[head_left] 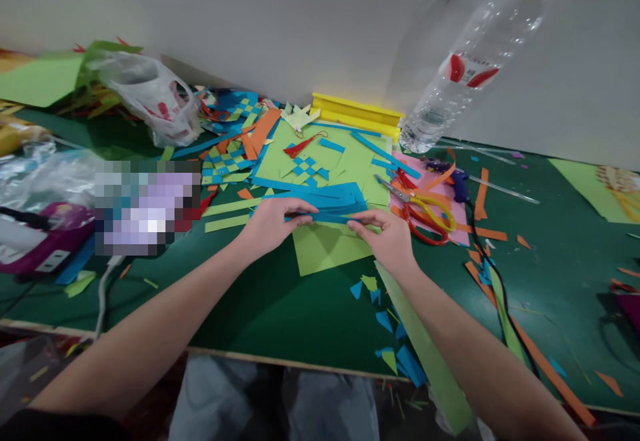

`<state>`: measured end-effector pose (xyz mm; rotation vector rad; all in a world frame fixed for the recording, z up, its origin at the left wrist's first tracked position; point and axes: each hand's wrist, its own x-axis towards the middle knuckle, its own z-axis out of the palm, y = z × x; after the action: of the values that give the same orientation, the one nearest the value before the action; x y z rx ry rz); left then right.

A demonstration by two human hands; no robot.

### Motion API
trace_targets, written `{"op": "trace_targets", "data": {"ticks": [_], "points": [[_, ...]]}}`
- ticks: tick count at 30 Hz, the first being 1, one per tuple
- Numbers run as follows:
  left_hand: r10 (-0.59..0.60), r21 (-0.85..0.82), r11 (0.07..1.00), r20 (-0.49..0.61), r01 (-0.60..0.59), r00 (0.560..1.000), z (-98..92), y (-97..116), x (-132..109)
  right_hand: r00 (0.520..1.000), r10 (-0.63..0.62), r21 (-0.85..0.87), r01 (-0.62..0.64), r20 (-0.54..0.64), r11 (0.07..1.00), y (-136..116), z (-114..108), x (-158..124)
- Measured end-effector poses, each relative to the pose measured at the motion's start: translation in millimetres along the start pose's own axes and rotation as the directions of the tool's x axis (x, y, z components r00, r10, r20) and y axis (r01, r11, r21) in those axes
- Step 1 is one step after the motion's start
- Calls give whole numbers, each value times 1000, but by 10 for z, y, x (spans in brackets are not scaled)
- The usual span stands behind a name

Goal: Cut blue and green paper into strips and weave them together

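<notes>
A narrow blue paper strip (333,217) is stretched level between my two hands above the table. My left hand (277,219) pinches its left end between thumb and fingers, and my right hand (383,231) pinches the right end. Behind the strip lies more blue paper (345,194), and a light green sheet (325,251) shows beneath it. Beyond, woven blue-and-green paper pieces (305,171) and a red tassel (306,145) rest on a bigger green sheet. Scissors with red and yellow handles (425,211) lie right of my right hand.
A clear plastic bottle (465,74) stands at the back right beside a yellow plastic piece (357,113). A plastic bag with a cup (155,97), a blurred-out device (150,211) and a purple power strip (55,234) occupy the left. Paper scraps (385,321) litter the green table (260,314).
</notes>
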<state>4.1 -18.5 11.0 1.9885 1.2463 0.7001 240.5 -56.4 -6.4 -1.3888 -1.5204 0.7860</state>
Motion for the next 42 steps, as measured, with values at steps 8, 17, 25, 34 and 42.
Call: {"op": "trace_targets", "data": {"ticks": [8,17,25,34,42], "points": [[-76,-163,984,6,76,997,5,-39,4,999,16,43,-14,-39,999,-14,-13,-2],[-92,-234,969,-30,82,995,-31,-126,17,998,51,-2,-51,-47,999,-8,-34,19],[-67,-192,980,-30,60,997,-24,-125,31,998,45,35,-44,-35,998,-22,-41,36],[-89,-211,974,-42,78,995,-70,-142,48,999,48,75,-49,13,996,16,-62,57],[-30,21,999,-7,30,1000,-95,-112,40,997,-72,-95,70,-14,993,-17,-79,31]]}}
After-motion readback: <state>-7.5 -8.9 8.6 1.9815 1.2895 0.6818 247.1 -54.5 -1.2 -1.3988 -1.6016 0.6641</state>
